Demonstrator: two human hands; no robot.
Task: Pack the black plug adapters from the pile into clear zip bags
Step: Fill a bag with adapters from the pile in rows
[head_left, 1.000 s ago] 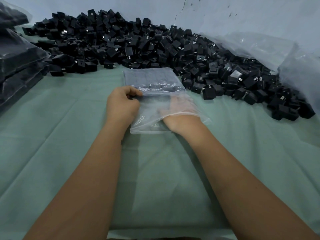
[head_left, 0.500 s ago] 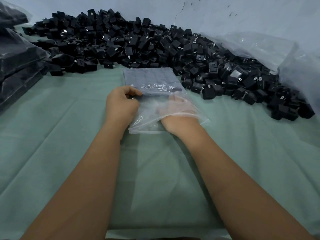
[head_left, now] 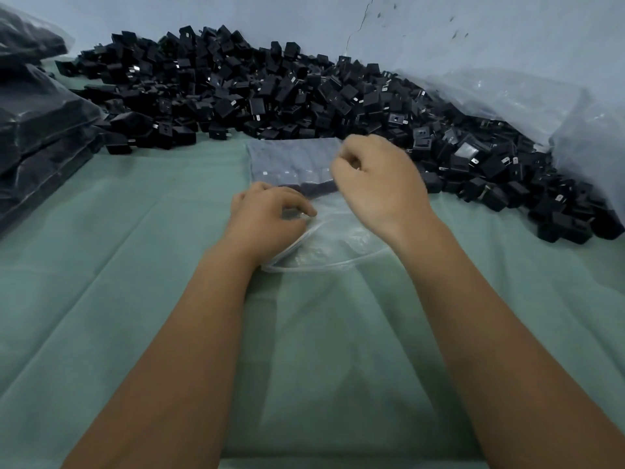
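Adapters point(head_left: 306, 189) inside clear zip bag point(head_left: 324, 245)

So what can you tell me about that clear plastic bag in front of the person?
The clear plastic zip bag lies flat on the green cloth, mouth gaping toward the person. Its far half holds black plug adapters packed in neat rows; the near half is wrinkled film. The left hand grips its near left edge, and the right hand is above it, fingers curled.
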